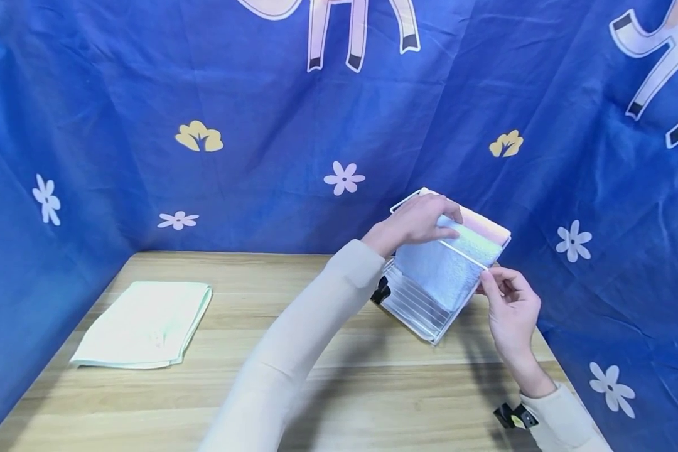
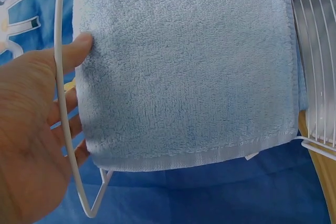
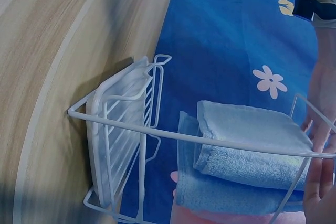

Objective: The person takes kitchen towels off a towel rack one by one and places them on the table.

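Note:
A white wire rack (image 3: 142, 128) stands tilted toward me at the right of the table, with a folded light blue towel (image 2: 184, 72) in it. Behind that lies a pink towel (image 1: 486, 229), only partly showing. My left hand (image 1: 424, 220) reaches over the rack's top. Its thumb rests on the front of the blue towel's edge and its fingers go behind, pinching it. With thumb and fingers, my right hand (image 1: 511, 307) pinches the front wire at the rack's right side. In the right wrist view only the left hand shows, beside the towel.
A pale folded cloth (image 1: 141, 323) lies at the left of the wooden table (image 1: 248, 282). Blue patterned curtain (image 1: 271, 176) rises behind and on both sides, close to the rack. A white tray (image 3: 121, 129) sits at the rack's base.

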Demonstrator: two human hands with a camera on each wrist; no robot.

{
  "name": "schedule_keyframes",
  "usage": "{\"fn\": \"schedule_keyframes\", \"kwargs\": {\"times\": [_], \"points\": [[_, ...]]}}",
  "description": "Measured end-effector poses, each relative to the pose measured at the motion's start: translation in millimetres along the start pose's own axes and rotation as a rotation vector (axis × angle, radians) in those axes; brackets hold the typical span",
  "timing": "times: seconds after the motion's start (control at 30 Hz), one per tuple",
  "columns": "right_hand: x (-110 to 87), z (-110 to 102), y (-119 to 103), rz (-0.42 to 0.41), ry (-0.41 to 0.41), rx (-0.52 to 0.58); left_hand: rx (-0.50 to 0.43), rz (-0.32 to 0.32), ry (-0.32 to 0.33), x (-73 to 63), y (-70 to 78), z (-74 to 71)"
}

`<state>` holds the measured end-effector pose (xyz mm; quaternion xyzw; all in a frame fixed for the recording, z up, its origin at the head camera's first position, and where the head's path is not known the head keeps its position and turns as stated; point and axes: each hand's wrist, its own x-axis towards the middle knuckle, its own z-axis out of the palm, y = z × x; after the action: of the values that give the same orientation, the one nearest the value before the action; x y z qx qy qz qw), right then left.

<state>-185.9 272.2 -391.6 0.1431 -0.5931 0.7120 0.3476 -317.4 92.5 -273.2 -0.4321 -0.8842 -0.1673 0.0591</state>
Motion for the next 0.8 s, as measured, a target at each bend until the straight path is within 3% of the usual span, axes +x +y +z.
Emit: {"fn": "schedule_keyframes", "kwargs": {"times": [0.8], "points": [[1.3,0.0,-0.2,-0.002,-0.006,-0.005,0.042,0.046,0.076,0.3,-2.6,6.0]]}}
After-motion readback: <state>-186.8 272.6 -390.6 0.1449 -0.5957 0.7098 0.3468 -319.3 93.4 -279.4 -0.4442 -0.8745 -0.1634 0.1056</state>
